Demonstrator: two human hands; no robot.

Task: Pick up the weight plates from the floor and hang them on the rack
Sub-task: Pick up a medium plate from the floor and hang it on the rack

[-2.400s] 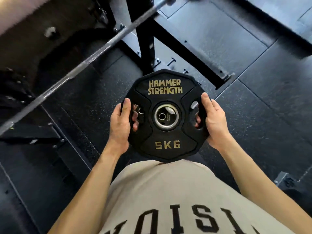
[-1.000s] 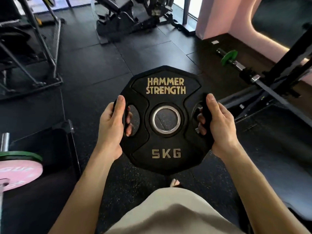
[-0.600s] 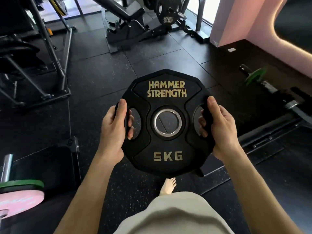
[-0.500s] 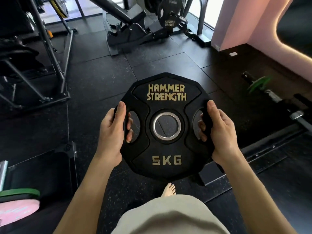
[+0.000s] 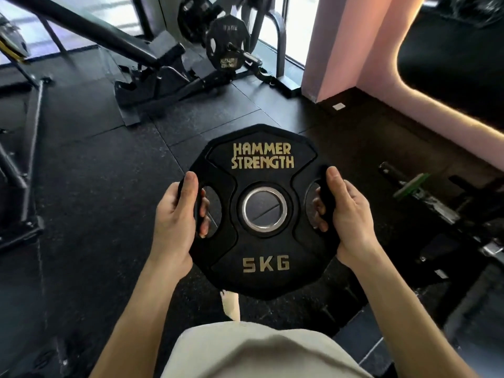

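We are gripping a black, many-sided rubber-coated weight plate (image 5: 263,211) with both hands: our left hand (image 5: 174,222) is curling round the left grip slot, thumb lying over the rim and fingers poking through the opening, and our right hand (image 5: 347,219) is doing the same on the right slot. The plate is hanging in front of our waist, well above the speckled black rubber floor (image 5: 90,186), its matte face turned up towards us with gold "HAMMER STRENGTH" and "5KG" lettering and a shiny steel ring lining the centre hole. We are judging this to be the carrying step. Ahead, near the window, a dark metal plate rack (image 5: 245,57) is already holding a similar plate; next we are needing to walk there and line the steel-ringed hole up with a free peg.
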